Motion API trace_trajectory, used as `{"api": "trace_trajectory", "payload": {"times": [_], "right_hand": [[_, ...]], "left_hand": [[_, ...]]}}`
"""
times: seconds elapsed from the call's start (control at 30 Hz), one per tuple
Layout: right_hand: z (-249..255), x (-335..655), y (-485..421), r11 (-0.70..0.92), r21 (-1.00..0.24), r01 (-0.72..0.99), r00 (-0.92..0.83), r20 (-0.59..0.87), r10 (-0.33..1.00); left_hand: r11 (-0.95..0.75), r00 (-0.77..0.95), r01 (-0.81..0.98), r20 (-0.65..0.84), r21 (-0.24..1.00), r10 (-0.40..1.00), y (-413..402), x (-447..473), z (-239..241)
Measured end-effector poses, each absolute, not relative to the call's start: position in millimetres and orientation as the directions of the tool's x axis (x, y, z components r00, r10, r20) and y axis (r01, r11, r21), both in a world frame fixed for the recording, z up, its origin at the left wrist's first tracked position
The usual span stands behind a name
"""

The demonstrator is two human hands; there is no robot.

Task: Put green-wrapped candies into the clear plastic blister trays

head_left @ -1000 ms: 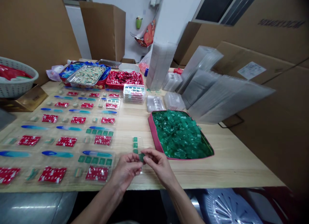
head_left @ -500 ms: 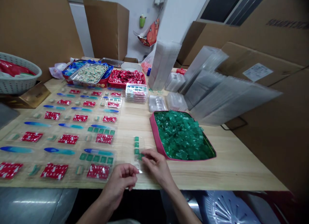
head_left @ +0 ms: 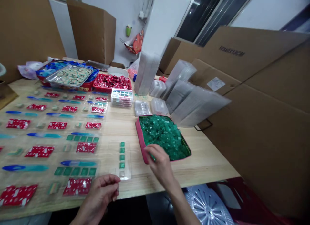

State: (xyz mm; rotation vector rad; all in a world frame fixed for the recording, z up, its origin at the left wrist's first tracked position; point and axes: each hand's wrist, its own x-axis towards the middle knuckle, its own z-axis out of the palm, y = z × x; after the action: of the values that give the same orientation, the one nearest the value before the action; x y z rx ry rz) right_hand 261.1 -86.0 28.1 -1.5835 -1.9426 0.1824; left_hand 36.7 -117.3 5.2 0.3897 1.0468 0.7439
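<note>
A clear plastic tray [head_left: 126, 154] lies on the table with a column of green squares [head_left: 122, 157] in its small pockets; the pocket nearest me holds none. My left hand [head_left: 103, 189] is closed in a pinch at the tray's near left corner. Over the near left rim of a pink tin [head_left: 140, 139] hovers my right hand [head_left: 158, 162], fingers loosely bent and thumb a little apart, with nothing visible in them. Small green wrapped pieces [head_left: 161, 131] fill the tin.
Rows of clear packs with red packets [head_left: 40, 151] and blue sticks [head_left: 25, 167] cover the left side. Behind stand a stack of filled packs [head_left: 122, 98], a red tray of packets [head_left: 112, 81], a metal tray [head_left: 70, 75] and clear plastic lids [head_left: 198, 105]. Cardboard boxes [head_left: 266, 137] wall the right.
My right hand has left the clear tray and moved right to the pink tin. A fourth green square now shows uncovered in the tray. The view has turned right.
</note>
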Motion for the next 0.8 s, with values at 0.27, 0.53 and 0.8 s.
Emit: {"api": "trace_trajectory", "payload": {"times": [0.27,0.53,0.8], "right_hand": [[30.3,318.7,-66.0,0.131,-0.313,0.941,-0.083,0.163,0.983],[37.2,284.2,-91.4,-0.036,-0.990,0.137,0.089,-0.024,0.996],[18.9,208.3,-115.7,-0.127,-0.969,-0.213,-0.131,-0.100,0.986]], "left_hand": [[0.749,0.339,-0.517,-0.705,0.413,0.623,-118.8,40.1,13.6],[0.712,0.357,-0.554,-0.649,0.431,0.672,-115.6,42.6,14.2],[0.693,0.432,-0.619,-0.576,0.370,0.694,-118.3,58.9,21.7]]}}
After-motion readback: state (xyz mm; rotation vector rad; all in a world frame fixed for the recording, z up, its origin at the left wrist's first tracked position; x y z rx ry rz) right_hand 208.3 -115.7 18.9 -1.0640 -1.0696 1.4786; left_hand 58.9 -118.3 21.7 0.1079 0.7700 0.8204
